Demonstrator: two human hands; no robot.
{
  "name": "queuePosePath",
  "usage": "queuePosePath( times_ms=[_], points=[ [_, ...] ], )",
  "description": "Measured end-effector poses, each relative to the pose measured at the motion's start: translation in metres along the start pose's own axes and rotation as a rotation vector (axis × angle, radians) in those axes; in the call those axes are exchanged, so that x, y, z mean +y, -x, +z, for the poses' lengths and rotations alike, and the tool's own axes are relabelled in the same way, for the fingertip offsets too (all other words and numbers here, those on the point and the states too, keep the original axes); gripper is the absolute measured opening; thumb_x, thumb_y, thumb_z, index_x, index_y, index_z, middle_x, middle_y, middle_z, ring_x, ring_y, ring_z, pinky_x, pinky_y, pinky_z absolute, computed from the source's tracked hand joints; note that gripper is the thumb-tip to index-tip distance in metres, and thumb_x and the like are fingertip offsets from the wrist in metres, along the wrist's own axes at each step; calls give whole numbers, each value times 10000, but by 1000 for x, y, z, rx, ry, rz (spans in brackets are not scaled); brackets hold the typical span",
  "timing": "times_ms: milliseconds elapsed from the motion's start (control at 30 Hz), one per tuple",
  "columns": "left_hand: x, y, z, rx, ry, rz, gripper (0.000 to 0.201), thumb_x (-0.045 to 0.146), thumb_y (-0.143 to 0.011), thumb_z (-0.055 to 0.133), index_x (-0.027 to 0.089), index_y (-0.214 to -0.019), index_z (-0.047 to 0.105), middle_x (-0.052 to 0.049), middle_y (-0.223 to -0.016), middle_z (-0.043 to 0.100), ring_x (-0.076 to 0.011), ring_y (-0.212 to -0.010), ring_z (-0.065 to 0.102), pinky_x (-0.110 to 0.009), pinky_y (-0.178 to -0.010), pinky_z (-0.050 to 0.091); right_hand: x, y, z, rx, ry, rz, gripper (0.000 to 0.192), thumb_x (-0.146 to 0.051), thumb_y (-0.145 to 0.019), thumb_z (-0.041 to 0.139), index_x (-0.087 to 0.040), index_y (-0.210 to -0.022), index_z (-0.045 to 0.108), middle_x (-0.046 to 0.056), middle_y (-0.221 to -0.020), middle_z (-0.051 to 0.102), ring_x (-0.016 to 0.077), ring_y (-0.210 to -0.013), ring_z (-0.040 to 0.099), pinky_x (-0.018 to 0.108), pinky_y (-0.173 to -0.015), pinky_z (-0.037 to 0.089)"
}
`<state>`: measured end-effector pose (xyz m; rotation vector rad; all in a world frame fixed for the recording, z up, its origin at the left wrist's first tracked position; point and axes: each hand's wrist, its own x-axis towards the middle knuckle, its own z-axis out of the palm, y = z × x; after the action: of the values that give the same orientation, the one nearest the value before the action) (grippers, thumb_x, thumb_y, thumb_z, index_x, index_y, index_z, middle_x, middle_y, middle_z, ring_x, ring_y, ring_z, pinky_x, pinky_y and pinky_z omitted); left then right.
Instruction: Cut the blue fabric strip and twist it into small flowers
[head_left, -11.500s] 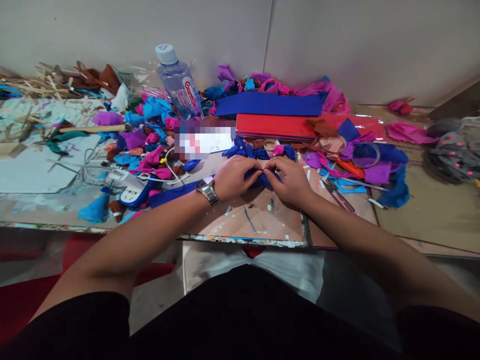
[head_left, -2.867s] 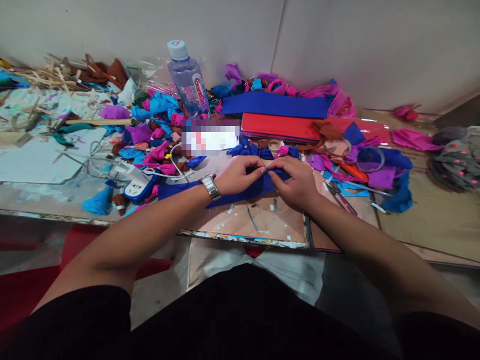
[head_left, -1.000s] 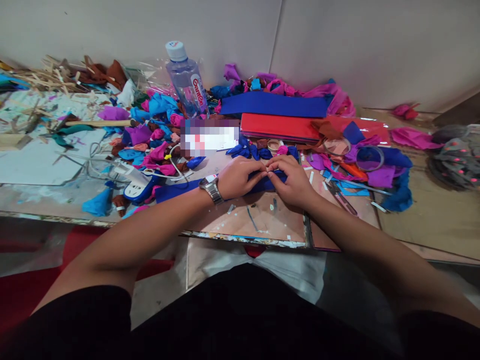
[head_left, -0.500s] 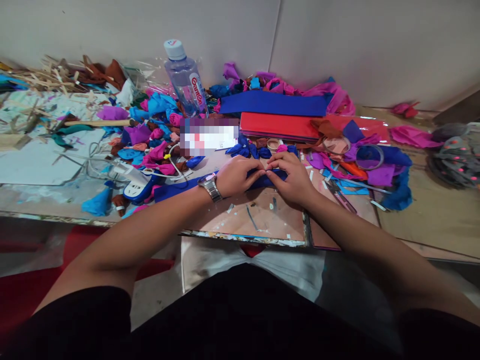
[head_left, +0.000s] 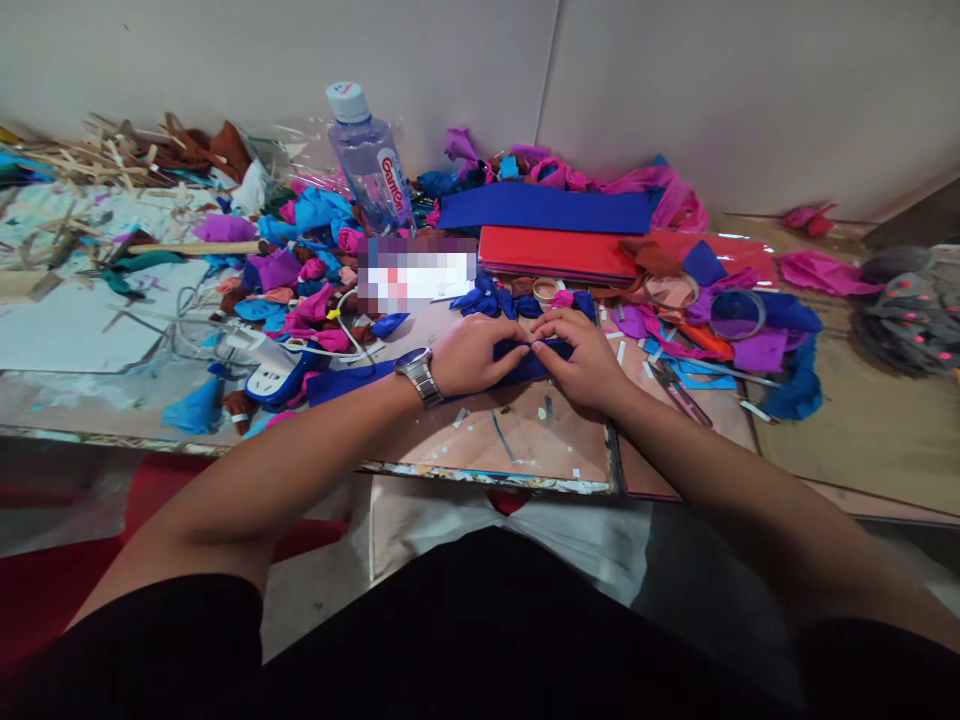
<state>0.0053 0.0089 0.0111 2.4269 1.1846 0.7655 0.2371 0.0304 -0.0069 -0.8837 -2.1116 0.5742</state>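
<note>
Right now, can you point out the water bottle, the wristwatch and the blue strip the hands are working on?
water bottle (head_left: 369, 170), head view, on its clear body above the label.
wristwatch (head_left: 417, 372), head view, on the metal band at the left wrist.
blue strip (head_left: 341, 380), head view, on the bare stretch left of the left hand.

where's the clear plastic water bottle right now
In the head view the clear plastic water bottle stands upright at the back of the table, left of centre by the wall, beside the long dark blue paper sheet.
</note>
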Motion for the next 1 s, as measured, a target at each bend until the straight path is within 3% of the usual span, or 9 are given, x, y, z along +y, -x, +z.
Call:
queuePosePath(
  times_ms=[233,667,800,1000],
  points=[
    [0,0,1,-18,26,-24,326,420,-1041,575,213,-1116,816,-71,-1046,856,-247,-935,780,-373,-870,518,-1,0,-3,18,72,-102,41,-244,-972,694,-269,-957,724,68,-1135,772,302,-1128,674,526,-1031,522],
    [-8,-6,-11,32,173,-109,313,416,-977,595,184,-943,801,-46,-887,827,-193,-775,713,-334,-742,511,6,-2,-3,61,-44,19,38,-248,-912,704,-256,-875,698,74,-1096,777,282,-1077,714,487,-1011,552],
    [-10,-6,-11,45,177,-126,291,382,-947,595,181,-959,805,-49,-940,843,-207,-817,740,-348,-778,535,6,-2,-2,83,-63,48,50,-275,-925,704,-253,-881,708,70,-1056,783,270,-1030,721,469,-994,568],
    [-9,-5,-10,-4,182,-106,287,406,-924,625,183,-948,804,-46,-907,833,-216,-802,731,-353,-760,537,2,-3,-5,47,-6,51,60,-297,-938,704,-251,-927,740,47,-967,801,268,-937,730,441,-904,578]
  ],
)
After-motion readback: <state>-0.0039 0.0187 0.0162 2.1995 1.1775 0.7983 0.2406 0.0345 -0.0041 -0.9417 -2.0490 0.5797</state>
